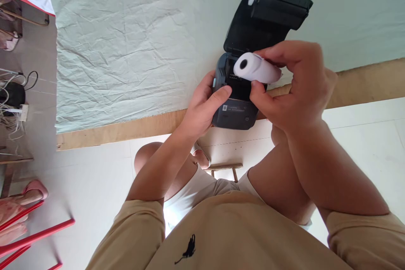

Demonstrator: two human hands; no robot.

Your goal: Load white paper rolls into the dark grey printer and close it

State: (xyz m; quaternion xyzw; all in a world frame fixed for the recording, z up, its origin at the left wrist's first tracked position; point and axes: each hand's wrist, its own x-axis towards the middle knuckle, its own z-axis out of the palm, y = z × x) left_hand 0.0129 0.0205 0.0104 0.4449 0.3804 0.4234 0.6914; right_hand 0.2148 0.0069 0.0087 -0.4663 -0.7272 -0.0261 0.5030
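A dark portable printer (236,114) is held at the table's near edge, its black lid (268,19) swung up and away from me. My left hand (205,103) grips the printer's left side, the thumb on the rim of its open compartment. Between the thumb and fingers of my right hand (294,80) is a white paper roll (261,68), tilted over the compartment with its dark core facing left. The roll hides part of the compartment's inside.
A pale green cloth (126,50) covers the table, leaving a wooden edge strip (120,128) bare. Cables and a white plug (23,113) lie at the far left, above red metal legs (38,236). Another person's arm shows at the top left.
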